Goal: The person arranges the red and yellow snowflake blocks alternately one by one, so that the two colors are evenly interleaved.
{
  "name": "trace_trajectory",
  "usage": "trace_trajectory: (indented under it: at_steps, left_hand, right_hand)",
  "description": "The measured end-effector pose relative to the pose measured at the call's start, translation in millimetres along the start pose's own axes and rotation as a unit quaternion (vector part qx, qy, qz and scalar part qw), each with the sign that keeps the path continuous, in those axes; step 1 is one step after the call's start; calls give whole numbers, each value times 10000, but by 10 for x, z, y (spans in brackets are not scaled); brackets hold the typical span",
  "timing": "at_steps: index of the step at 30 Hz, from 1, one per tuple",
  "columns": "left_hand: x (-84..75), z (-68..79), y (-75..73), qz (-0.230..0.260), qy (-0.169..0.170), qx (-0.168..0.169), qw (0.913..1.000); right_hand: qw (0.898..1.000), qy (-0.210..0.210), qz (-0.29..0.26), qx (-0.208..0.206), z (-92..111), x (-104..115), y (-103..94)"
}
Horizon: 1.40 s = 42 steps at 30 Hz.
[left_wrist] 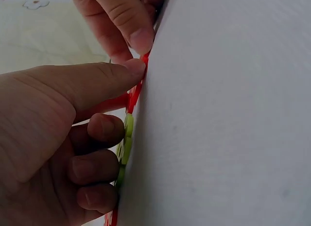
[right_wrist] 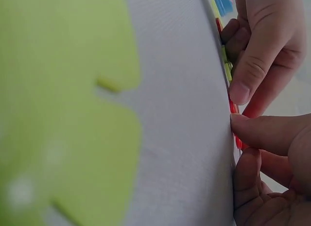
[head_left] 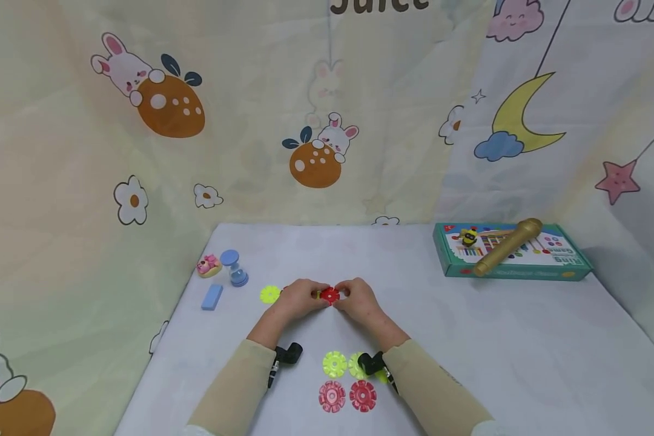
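In the head view, a red notched disc (head_left: 330,295) lies at the middle of the table, with one hand on either side. My left hand (head_left: 300,298) pinches its left edge between thumb and forefinger. From the other side my right hand (head_left: 361,301) pinches the right edge. Along the table in the left wrist view, a yellow-green disc (left_wrist: 125,148) adjoins the red one, under the curled fingers of the left hand. Another yellow-green disc (head_left: 269,294) shows to the left of that hand, which hides the pieces between.
Nearer me lie loose yellow-green discs (head_left: 335,364) and red discs (head_left: 332,396), some partly behind the right wrist camera. To the left are a blue hourglass (head_left: 234,268), a pink toy (head_left: 209,266) and a blue block (head_left: 212,297). A gold microphone (head_left: 508,248) rests on a green box (head_left: 569,274).
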<state>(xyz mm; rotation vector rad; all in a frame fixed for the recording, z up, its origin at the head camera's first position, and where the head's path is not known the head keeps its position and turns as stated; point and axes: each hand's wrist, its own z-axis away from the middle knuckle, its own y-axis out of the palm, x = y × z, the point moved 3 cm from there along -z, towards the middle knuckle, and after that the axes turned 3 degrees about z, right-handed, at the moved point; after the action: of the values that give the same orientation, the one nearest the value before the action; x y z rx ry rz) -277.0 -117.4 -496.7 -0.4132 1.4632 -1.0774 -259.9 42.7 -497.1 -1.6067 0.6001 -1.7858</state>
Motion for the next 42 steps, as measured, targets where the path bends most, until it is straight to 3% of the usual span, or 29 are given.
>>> trace_trajectory:
  at_steps: [4,8,15,20,26,33,38,42]
  left_hand:
    - [9,-8,32,95,91,-12,9999]
    - [22,-1,47,131,25,6,9999]
    - [61,28,8,55,75,-3,10000]
    - [86,25,-23,23,172,-14,9998]
    - [82,16,-32,37,138,1,9999]
    - [87,10,-15,78,176,-13,9998]
    - [85,18,-8,140,169,-12,9998]
    - [68,36,-6,275,134,32,9995]
  right_hand:
    - [10000,-25,62,35,63,-5,-39]
    - [9996,-116,-22,245,273,-9,-78]
    - [9933,-543,-309,969,790,13,-74]
    - [9860,-858,45,1428,981,0,-14]
    - [9835,-958,603,1412,1009,9,55]
    - [9826,-730,669,1569,1006,72,67]
    - [9790,-772,126,1881,995,94,23]
    - [9736,-649,-772,2046,923,88,-93]
